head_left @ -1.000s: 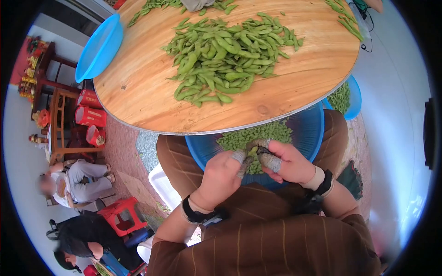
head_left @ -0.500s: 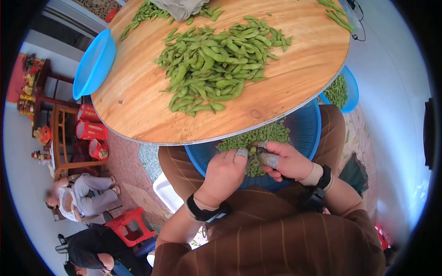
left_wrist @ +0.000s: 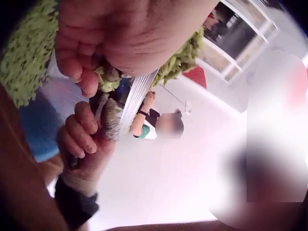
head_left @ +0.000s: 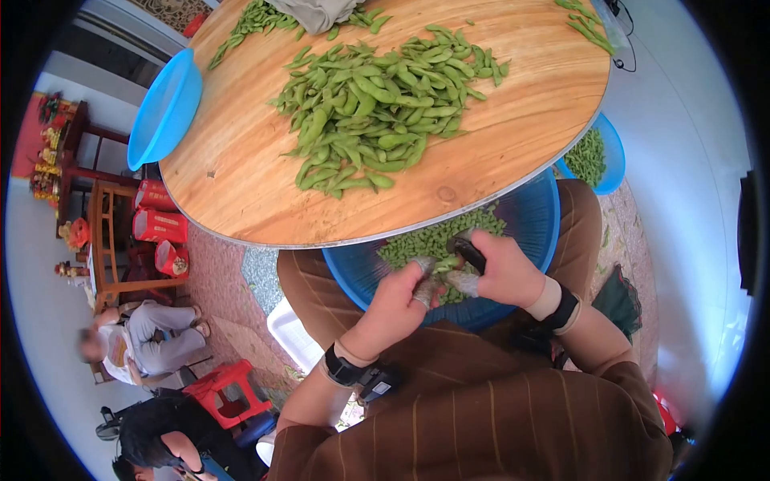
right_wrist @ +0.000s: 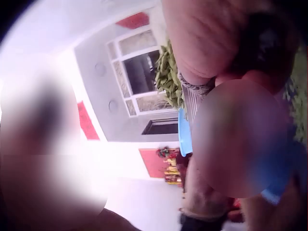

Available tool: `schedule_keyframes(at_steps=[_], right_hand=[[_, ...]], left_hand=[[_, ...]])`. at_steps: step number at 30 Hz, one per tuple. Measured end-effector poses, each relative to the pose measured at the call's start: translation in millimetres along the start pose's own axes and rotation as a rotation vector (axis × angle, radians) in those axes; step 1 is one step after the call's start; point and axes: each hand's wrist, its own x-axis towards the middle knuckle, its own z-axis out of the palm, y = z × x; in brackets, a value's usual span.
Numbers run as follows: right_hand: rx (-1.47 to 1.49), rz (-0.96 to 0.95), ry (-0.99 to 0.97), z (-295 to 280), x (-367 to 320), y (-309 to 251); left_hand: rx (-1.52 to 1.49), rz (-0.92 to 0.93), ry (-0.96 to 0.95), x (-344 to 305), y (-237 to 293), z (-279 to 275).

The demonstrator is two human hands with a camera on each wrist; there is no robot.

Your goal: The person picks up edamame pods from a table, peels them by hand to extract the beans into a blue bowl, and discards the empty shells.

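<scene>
Over a large blue basin (head_left: 539,255) of shelled green beans (head_left: 405,248), both hands meet. My left hand (head_left: 389,306), its thumb and forefinger wrapped in grey tape, pinches a green soybean pod (head_left: 445,264). My right hand (head_left: 515,274), also taped, grips a small dark tool (head_left: 470,254) against the pod's far end; its exact kind cannot be told. In the left wrist view, the pod (left_wrist: 109,85) shows between the two hands' fingertips. A blurred patch covers much of the work in the right wrist view.
A round wooden table (head_left: 265,200) overhangs the basin and bears a heap of pods (head_left: 361,104) and a grey cloth (head_left: 317,12). A blue bowl (head_left: 164,108) leans at its left edge; another bowl (head_left: 616,160) stands at right. Two people and a red stool (head_left: 228,393) are at left.
The right hand has shifted up slightly and turned, so the dark tool shows more. The left hand's fingers have spread from the knuckles-up pose. The view has tilted down a little from the first frame.
</scene>
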Motion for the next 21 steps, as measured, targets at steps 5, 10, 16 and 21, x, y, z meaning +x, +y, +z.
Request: schedule_keyframes(at_steps=[5,10,16,21], right_hand=[[-0.304,0.041,-0.013,0.0,4.5,10.5],[-0.415,-0.005,0.14,-2.6,-3.3,-3.1],[0.105,0.013,-0.176,0.5,3.1,-11.7],[1.324,0.618,-0.587,-11.8,-6.0,-15.4]], left_hand=[[0.159,0.018,0.04,-3.4,9.2,-2.8],[0.102,-0.118,0.079,-4.2,5.1,-8.9],[0.266,0.077,-0.041,-9.1,15.4,-3.2],[-0.352,-0.057,-0.313,-14.8,35.2,-7.6]])
